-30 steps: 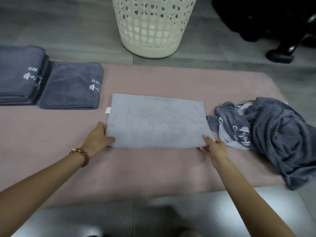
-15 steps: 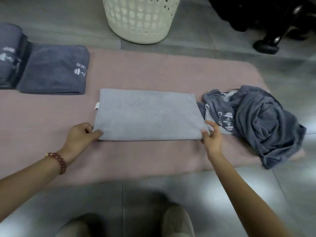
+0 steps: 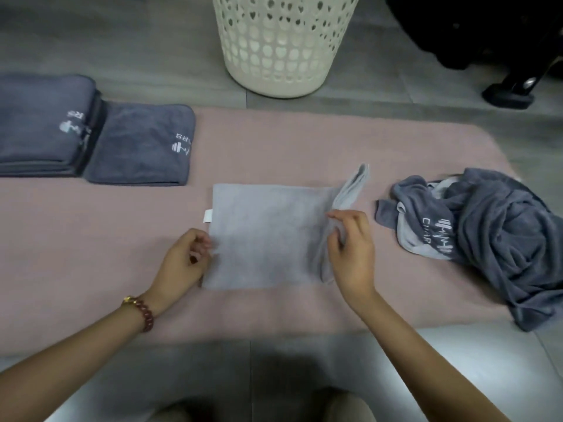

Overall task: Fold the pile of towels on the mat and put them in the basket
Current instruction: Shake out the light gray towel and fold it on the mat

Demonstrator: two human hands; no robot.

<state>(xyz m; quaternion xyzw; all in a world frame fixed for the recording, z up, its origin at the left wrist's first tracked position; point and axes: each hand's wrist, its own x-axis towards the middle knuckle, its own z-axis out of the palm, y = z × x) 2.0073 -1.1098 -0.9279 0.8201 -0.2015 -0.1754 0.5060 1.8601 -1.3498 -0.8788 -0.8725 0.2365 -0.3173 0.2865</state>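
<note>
A light grey towel (image 3: 268,236), folded to a rectangle, lies in the middle of the pink mat (image 3: 274,141). My right hand (image 3: 353,254) pinches the towel's right end, which is raised off the mat and bunched, with its far corner sticking up. At the towel's left near edge sits my left hand (image 3: 182,263), its curled fingers holding that edge. To the right on the mat is a crumpled pile of dark grey towels (image 3: 502,239). The cream perforated basket (image 3: 280,47) stands on the floor beyond the mat.
A folded dark grey towel (image 3: 140,144) lies at the mat's back left, beside a stack of folded towels (image 3: 39,126). A black object (image 3: 475,25) and a black foot (image 3: 508,92) stand at the far right. Grey floor surrounds the mat.
My right hand has lifted the light towel's right end and carried it leftward, so the flat part is shorter. My left hand stays at the left edge.
</note>
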